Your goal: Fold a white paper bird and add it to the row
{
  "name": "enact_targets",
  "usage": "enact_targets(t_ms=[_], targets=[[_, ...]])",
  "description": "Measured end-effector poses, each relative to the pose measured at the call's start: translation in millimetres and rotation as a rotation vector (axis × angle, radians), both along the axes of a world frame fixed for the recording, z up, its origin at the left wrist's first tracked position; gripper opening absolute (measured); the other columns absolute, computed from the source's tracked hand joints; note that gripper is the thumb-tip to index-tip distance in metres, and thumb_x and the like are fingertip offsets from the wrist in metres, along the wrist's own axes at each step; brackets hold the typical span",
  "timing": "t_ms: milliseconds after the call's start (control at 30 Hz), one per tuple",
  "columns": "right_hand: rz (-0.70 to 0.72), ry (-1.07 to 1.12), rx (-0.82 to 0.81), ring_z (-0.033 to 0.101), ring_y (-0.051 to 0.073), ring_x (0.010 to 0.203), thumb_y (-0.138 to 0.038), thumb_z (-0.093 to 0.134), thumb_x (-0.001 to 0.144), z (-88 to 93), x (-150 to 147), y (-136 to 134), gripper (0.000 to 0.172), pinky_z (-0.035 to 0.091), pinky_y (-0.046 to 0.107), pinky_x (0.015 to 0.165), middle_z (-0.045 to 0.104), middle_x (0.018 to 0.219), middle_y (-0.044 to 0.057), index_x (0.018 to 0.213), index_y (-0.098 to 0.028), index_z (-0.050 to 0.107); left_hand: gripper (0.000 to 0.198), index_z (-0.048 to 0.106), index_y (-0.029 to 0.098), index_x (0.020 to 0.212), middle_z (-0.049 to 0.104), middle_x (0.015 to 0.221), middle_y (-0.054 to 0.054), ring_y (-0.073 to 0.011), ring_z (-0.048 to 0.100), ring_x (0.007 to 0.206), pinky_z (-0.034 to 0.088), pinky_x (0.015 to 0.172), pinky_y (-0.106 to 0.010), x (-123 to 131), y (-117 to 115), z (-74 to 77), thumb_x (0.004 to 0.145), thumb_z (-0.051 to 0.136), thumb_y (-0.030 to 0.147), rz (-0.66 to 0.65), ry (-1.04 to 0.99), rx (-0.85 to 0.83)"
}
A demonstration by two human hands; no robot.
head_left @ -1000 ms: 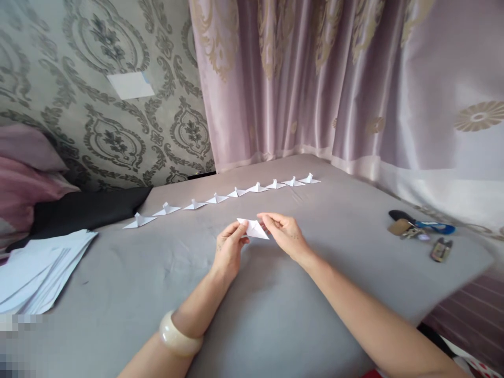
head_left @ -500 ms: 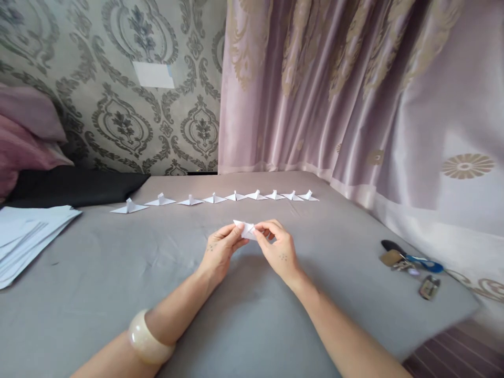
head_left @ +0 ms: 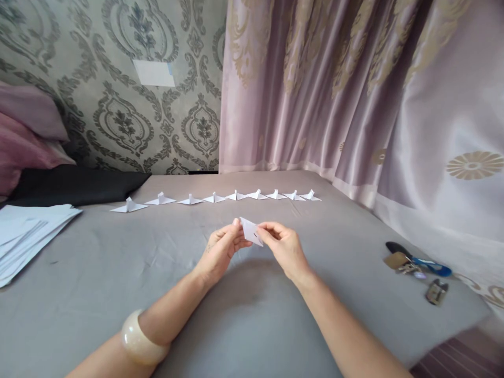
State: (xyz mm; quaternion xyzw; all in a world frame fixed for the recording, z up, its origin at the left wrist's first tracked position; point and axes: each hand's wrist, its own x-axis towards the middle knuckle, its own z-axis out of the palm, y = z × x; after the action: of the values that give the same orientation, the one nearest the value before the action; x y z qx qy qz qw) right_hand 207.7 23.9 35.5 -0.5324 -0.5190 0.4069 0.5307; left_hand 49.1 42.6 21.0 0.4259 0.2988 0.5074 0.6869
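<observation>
A small folded piece of white paper point(head_left: 250, 232), shaped like a slanted diamond with a dark mark near its right side, is held up between my hands. My right hand point(head_left: 284, 247) pinches its right side between thumb and fingers. At its left edge is my left hand point(head_left: 221, 245), thumb raised along the corner and fingers curled behind and under the paper. Farther back, a row of several folded white paper pieces point(head_left: 213, 198), each with flat points and an upright middle, stands on the grey sheet point(head_left: 165, 299).
On the left lies a stack of white paper sheets point(head_left: 27, 236) beside a black cloth point(head_left: 79, 185). To the right are blue-handled scissors point(head_left: 431, 266), keys point(head_left: 409, 268) and a small metal clip-like item point(head_left: 436, 292). Pink curtains point(head_left: 299, 89) hang behind.
The folded paper has been turned, so a flatter, slanted face now shows. My left thumb has moved from its front to its left corner. My right hand has shifted slightly right.
</observation>
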Motion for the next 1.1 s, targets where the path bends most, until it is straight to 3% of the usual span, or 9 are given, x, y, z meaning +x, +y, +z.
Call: enact_targets(t_ms=[167,400,800,1100], targets=[[0.147,0.354,-0.173,0.058,0.016,0.075,-0.046,0.081,0.064,4.8,7.5,3.3,0.031,0.045,0.03,0.076,0.069,0.078,0.002,0.077,-0.02,0.071,0.029,0.077,0.018,0.1,0.076,0.099,-0.011,-0.0227,0.068,0.09,0.053,0.082,-0.034,-3.3,2.6,-1.5,0.077,0.077,0.037,-0.038,-0.003,0.047],[0.23,0.473,-0.239,0.057,0.015,0.076,-0.042,0.082,0.066,1.6,6.9,3.6,0.027,0.043,0.028,0.076,0.069,0.081,0.002,0.079,-0.021,0.073,0.027,0.078,0.02,0.096,0.077,0.091,-0.007,-0.0184,0.068,0.081,0.051,0.081,-0.034,-3.1,0.8,-1.2,0.07,0.083,0.026,-0.045,-0.01,0.036],[0.292,0.477,-0.28,0.051,0.014,0.067,-0.045,0.079,0.069,-0.1,9.7,6.3,0.028,0.043,0.028,0.068,0.061,0.071,0.0,0.077,-0.021,0.069,0.025,0.078,0.019,0.097,0.077,0.091,-0.009,-0.0213,0.068,0.085,0.052,0.086,-0.038,-3.3,-0.7,1.6,0.076,0.078,0.034,-0.061,0.035,0.081],[0.106,0.229,-0.132,0.058,0.015,0.076,-0.044,0.076,0.074,-6.2,2.2,2.4,0.027,0.043,0.029,0.077,0.067,0.079,0.001,0.084,-0.02,0.07,0.021,0.076,0.015,0.085,0.074,0.08,-0.006,-0.0173,0.066,0.073,0.054,0.073,-0.03,-0.6,-5.1,10.9,0.074,0.077,0.033,0.097,0.177,0.025]])
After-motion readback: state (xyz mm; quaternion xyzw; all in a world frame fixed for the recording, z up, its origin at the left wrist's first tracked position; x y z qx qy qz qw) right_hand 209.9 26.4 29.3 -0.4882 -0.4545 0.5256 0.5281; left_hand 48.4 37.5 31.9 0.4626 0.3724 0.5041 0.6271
